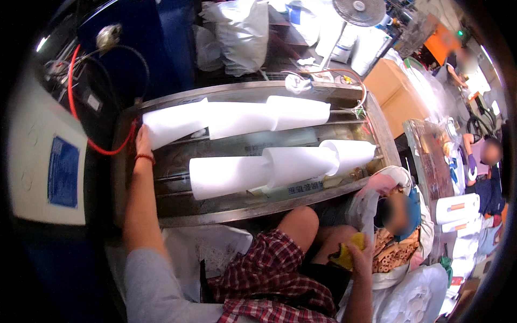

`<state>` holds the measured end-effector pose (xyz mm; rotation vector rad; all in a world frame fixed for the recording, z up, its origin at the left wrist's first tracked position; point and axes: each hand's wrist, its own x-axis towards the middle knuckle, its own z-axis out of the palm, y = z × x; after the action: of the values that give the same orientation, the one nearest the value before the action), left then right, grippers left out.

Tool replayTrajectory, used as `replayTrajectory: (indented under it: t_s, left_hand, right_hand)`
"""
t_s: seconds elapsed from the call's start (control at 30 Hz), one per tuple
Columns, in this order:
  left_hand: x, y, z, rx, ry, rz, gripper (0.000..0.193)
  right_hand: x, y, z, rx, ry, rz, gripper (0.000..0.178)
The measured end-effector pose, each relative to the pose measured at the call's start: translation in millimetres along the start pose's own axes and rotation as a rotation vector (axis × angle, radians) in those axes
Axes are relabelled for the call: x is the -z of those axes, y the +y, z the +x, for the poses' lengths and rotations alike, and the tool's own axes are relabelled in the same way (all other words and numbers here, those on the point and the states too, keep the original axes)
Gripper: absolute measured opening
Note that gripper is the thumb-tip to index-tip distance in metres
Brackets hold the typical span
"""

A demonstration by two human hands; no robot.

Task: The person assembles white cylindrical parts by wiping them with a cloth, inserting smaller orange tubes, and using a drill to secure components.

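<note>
My left hand (143,141) is at the left end of the far row of white plastic cylinders, closed on the rim of the end cylinder (175,123); some fingers are hidden behind it. This row also holds a middle cylinder (239,118) and a right one (299,112), their ends overlapping. Nearer me lies a second row, with a cylinder (229,176) at its left end. Both rows rest in a long metal-framed trough (253,211). Over my lap, my right hand (360,253) grips a yellow sponge (344,252) with dark patches.
A red hose (72,97) curves down to the trough's left end. To my right stands a sack (425,237) of small tan tubes. A cardboard box (389,94), white bags (242,37) and a standing fan (360,9) are beyond. Other people work far right.
</note>
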<state>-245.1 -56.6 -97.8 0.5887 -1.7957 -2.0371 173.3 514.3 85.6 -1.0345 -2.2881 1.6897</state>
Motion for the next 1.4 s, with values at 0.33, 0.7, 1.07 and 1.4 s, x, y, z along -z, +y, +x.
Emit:
replayTrajectory:
  t_s: [0.33,0.7,1.07,1.4]
  left_hand:
    - [9,-19,-13,0.159,-0.124,0.139,0.049]
    - [58,-36,26,-0.378,-0.141,0.668,0.048]
    - [-379,44,-123,-0.935,-0.58,0.815,0.056]
    - [-536,-27,-139,-1.02,-0.53,1.5,0.024]
  right_hand:
    - [187,-2,8,0.083,0.633,-0.56,0.038]
    - [98,-23,42,0.527,0.42,-0.991,0.034]
    - [-61,3,79,0.947,-0.449,-0.251,0.03]
    - [-51,17,108,0.459,-0.501,-0.144,0.02]
